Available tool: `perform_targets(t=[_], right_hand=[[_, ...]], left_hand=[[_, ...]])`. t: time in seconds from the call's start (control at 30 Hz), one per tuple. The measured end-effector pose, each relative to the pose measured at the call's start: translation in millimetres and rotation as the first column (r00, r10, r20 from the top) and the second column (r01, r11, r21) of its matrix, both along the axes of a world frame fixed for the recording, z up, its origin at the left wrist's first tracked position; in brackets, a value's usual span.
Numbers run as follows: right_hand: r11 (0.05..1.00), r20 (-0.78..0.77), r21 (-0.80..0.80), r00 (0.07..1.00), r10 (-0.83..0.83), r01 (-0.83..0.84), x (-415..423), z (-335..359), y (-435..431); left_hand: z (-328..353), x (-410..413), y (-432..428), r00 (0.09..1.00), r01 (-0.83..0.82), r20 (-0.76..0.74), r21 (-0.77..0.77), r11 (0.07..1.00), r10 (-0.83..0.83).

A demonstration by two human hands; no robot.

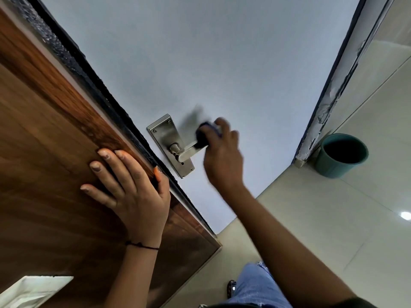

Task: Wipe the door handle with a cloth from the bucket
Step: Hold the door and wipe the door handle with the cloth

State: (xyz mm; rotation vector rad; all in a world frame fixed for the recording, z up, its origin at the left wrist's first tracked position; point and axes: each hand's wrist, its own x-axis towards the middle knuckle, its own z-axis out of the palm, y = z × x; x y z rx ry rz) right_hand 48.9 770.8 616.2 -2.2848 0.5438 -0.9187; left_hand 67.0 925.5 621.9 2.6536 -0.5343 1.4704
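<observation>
Your left hand (129, 187) lies flat on the brown wood panel (44, 152), fingers spread and open, gripping nothing, with the thumb hooked at the dark edge strip (124, 112). That placement looks meant to brace you and steady the door (222, 63) while the other hand works. Your right hand (222, 156) reaches forward and up on an almost straight arm, wrist bent slightly, its fingers curled shut around a dark blue cloth (208, 132). The cloth is bunched over the far end of the door handle (189, 151), so the lever's tip is hidden while its near part and the round hub show bare metal. The hand and cloth are blurred, which suggests a rubbing stroke along the lever. The handle sits on a steel plate (165, 134) fixed to the pale door face, just beside the dark edge strip. The teal bucket (342, 155) stands on the tiled floor (333, 218) to the right, near the foot of the chipped door frame (329, 103), well apart from the handle; whether it holds water or more cloths you cannot tell from here.
</observation>
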Motion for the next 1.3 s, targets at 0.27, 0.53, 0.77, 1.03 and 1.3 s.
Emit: perform_targets(t=[0.27, 0.53, 0.77, 1.03, 1.3], right_hand=[[0.975, -0.111, -0.152, 0.983, 0.144, -0.16, -7.2, 13.8, 7.9], [0.966, -0.136, -0.171, 0.976, 0.171, -0.193, -3.3, 10.0, -3.0], [0.958, -0.09, -0.188, 0.975, 0.205, -0.219, -4.8, 4.4, 19.9], [0.99, -0.032, -0.116, 0.996, 0.082, -0.085, 3.1, -3.5, -16.3], [0.139, 0.373, 0.918, 0.928, 0.015, -0.372, -18.0, -17.3, -74.0]], left_hand=[[-1.6, 2.3, 0.7, 0.999, -0.01, 0.035, 0.009, 1.0, 0.009], [0.0, 1.6, 2.2, 0.999, -0.03, 0.04, 0.021, 0.999, 0.029], [-0.3, 2.5, 0.3, 0.997, -0.052, 0.058, 0.02, 0.998, 0.051], [0.9, 1.7, 0.2, 0.997, -0.072, 0.039, 0.013, 0.997, 0.071], [2.4, 0.4, -0.5, 0.999, -0.046, -0.008, 0.019, 0.999, 0.046]])
